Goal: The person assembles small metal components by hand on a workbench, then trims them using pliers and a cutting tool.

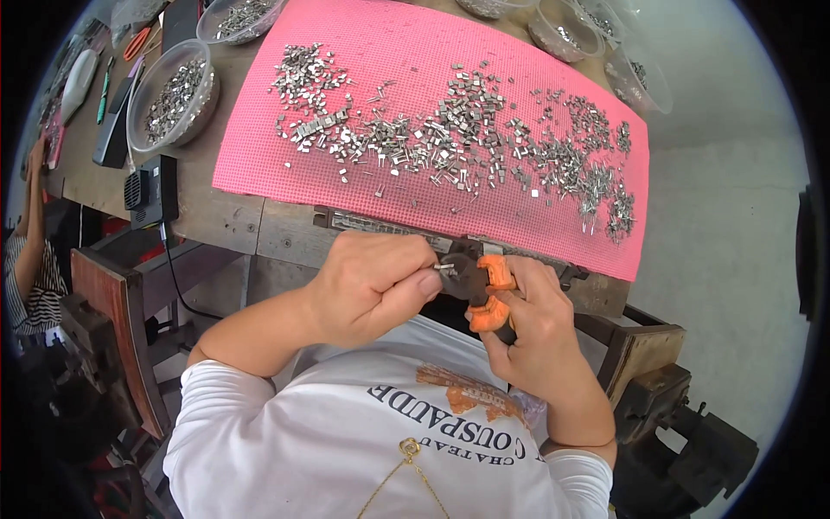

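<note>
In front of my chest, my left hand (372,284) is closed in a pinch, thumb against forefinger, on a small silvery metal piece (445,267). Close by on its right, my right hand (546,327) wraps round the orange handles (489,317) of a pair of pliers. Their dark jaws (462,278) point toward the pinched piece; whether they touch it I cannot tell. Beyond both hands, a pink textured mat (246,160) covers much of the workbench, with heaps of small metal parts (471,108) spread over it.
Clear plastic bowls of metal parts stand around the mat, one bowl (210,91) at its left. A black box-shaped device (157,189) with a cable sits at the bench's left edge. Another person's striped top (39,281) shows far left. Dark machinery (692,441) stands at lower right.
</note>
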`<control>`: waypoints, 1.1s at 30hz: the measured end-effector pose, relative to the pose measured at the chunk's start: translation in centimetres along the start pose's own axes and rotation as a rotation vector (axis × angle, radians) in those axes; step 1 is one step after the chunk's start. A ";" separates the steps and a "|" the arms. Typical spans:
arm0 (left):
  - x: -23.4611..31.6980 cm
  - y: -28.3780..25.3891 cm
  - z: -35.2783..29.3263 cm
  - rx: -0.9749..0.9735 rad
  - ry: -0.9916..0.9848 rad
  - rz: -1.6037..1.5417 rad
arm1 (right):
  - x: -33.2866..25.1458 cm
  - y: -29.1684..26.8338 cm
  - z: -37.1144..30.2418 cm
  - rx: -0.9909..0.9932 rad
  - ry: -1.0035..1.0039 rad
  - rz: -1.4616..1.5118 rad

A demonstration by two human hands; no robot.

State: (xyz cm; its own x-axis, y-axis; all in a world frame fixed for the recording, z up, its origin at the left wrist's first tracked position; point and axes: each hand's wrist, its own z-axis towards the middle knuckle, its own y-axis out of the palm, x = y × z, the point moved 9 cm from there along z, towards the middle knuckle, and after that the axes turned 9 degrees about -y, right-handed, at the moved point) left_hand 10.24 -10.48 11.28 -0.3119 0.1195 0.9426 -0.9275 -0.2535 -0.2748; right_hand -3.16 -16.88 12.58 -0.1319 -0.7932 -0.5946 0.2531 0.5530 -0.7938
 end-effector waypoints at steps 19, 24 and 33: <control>1.5 2.1 -1.0 0.058 0.211 -0.016 | -0.8 -0.5 0.5 -0.082 -0.037 0.080; 1.9 2.2 -0.7 0.118 0.272 0.054 | -0.3 0.0 0.0 0.003 -0.056 0.074; 1.8 2.4 -0.5 -0.158 0.282 -0.023 | -1.0 -0.5 -0.4 -0.041 -0.048 0.040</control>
State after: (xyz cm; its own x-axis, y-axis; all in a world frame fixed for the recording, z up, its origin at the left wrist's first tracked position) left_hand 7.39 -10.43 12.19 -0.3152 0.3901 0.8651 -0.9485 -0.0985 -0.3012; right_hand -3.52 -16.26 13.52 -0.0766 -0.7809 -0.6199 0.2181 0.5936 -0.7747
